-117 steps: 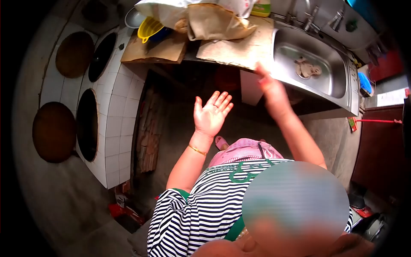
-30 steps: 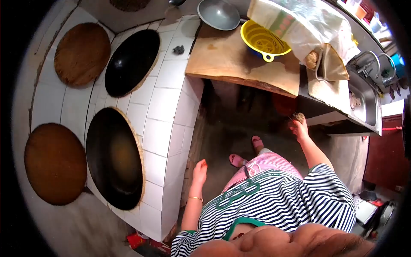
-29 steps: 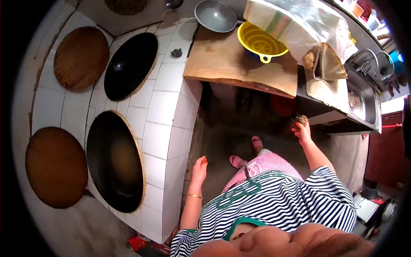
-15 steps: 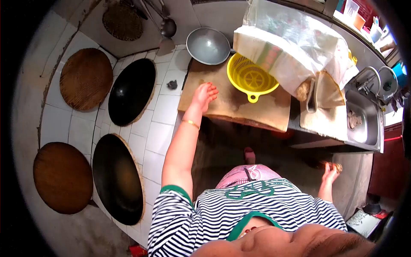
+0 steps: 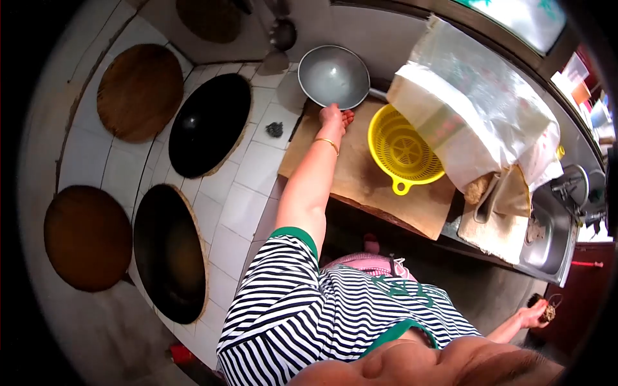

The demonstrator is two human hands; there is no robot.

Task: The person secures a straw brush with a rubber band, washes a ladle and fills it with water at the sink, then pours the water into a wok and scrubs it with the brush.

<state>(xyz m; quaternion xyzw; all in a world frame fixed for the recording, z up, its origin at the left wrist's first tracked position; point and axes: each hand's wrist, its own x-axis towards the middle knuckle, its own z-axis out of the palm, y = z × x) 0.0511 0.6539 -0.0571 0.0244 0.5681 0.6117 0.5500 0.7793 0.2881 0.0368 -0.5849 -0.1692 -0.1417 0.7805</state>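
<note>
My left hand (image 5: pixel 336 118) is at the near rim of a silver metal wok (image 5: pixel 335 76). The thumb lies at the rim and the fingers curl below it. A handle sticks out at the wok's right side. Close by on the brown board (image 5: pixel 360 183) sits a yellow plastic colander (image 5: pixel 405 148). Far to the right and low, my right hand (image 5: pixel 532 315) is closed around a brown bristly brush (image 5: pixel 548 313) with a thin loop; its details are too small to make out.
Two large black woks (image 5: pixel 210 125) are set into the white tiled stove (image 5: pixel 241 186), with round brown lids (image 5: pixel 140 93) beside them. A dark scouring pad (image 5: pixel 274 129) lies on the tiles. Plastic sheeting (image 5: pixel 476 96) covers things near the metal sink (image 5: pixel 550 238).
My left hand has moved forward from over the board to the silver wok's rim and taken hold. My right hand has swung outward with the brush. The view has turned.
</note>
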